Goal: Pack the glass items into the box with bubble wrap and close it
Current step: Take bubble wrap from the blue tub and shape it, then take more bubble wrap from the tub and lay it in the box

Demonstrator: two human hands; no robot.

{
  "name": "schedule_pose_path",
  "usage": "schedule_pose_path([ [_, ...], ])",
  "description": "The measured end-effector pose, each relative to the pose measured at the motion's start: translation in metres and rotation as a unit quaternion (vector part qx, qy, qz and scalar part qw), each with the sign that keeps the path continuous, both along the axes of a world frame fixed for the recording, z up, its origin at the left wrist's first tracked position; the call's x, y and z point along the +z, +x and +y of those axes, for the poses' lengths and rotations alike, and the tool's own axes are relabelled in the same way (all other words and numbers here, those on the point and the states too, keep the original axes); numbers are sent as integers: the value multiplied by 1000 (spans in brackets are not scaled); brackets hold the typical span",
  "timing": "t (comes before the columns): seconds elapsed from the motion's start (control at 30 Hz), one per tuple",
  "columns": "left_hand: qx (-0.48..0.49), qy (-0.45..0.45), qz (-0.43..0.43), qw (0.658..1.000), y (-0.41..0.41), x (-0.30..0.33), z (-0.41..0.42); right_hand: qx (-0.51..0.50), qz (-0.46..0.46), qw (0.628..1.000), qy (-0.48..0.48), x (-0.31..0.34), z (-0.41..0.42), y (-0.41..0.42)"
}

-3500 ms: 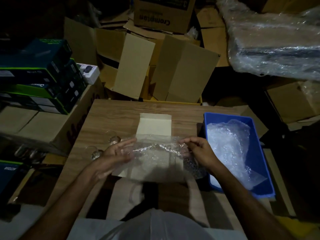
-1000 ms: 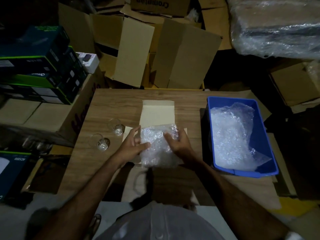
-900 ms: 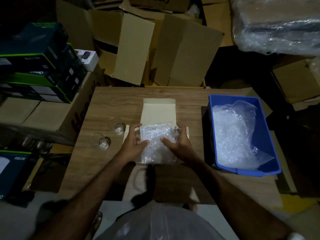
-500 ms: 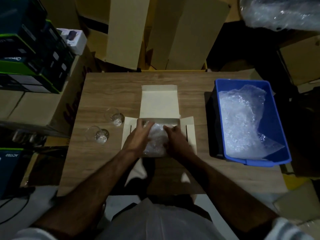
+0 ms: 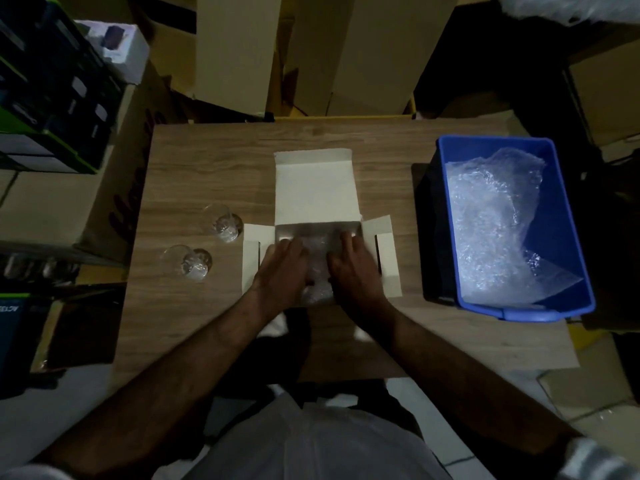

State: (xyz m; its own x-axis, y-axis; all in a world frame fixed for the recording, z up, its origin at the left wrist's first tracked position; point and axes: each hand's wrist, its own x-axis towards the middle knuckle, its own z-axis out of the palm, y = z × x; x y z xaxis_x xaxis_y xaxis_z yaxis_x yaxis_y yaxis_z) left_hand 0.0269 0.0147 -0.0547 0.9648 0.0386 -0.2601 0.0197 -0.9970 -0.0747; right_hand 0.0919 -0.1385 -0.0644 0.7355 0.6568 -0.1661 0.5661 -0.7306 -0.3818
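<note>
A small white cardboard box lies open in the middle of the wooden table, lid flap folded back and side flaps spread. Inside it sits a sheet of bubble wrap. My left hand and my right hand are both inside the box, fingers flat, pressing the wrap down. Two clear glasses stand left of the box, one nearer it and one further left.
A blue plastic bin holding more bubble wrap sits at the table's right. Stacked dark product boxes stand at the left. Brown cardboard cartons lean behind the table's far edge.
The wrap was held spread above the box, then bunched and lowered. Now both hands have pushed it down inside the box. The view has tilted down.
</note>
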Motion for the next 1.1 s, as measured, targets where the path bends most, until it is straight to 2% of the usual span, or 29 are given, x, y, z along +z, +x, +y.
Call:
schedule_pose_path([
  [0.03,-13,-2,10,1000,0,-2,2,13,27,999,-15,3,2,2],
  [0.1,-35,19,26,999,0,-6,2,98,2,992,-77,-1,5,5],
  [0.2,-29,52,77,995,6,-9,0,132,66,983,-110,-15,6,10],
  [0.27,-29,70,97,992,8,-14,-3,133,68,981,-122,-19,6,13],
  [0.43,-36,92,81,992,3,-25,-3,130,51,980,-145,-25,8,14],
  [0.63,-74,74,66,992,3,-25,4,154,27,974,-163,-23,6,16],
  [0.73,-93,35,-21,995,-4,-15,5,153,-27,980,-128,-11,-3,16],
  [0.9,-74,-59,-154,984,-17,-2,1,108,-79,991,2,23,-29,19],
  [1.1,-17,-141,-156,977,17,24,-34,-12,-119,988,98,61,-83,34],
])
